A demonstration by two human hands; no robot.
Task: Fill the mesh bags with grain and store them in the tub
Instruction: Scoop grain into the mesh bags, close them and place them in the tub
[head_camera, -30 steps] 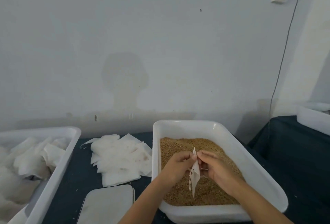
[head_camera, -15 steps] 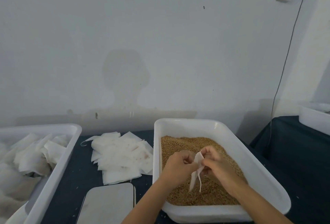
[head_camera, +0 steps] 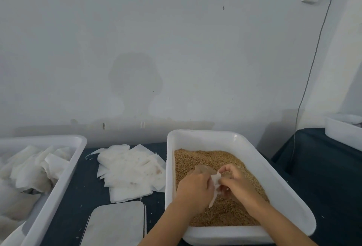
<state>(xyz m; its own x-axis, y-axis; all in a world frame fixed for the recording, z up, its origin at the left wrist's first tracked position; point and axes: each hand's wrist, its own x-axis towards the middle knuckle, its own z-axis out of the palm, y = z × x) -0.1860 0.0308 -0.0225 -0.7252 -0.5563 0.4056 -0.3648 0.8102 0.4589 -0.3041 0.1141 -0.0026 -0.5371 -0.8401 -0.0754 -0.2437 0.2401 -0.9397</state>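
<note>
Both my hands work 1 mesh bag over the grain tub.

That tub holds brown grain; the left tub holds white bags, and flat empty bags lie stacked on the desk between. My left hand and right hand pinch the small crumpled white bag, fingers curled round it, just above the grain.

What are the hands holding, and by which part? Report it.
One mesh bag, above the grain: left hand and right hand pinch its upper end from opposite sides.
</note>
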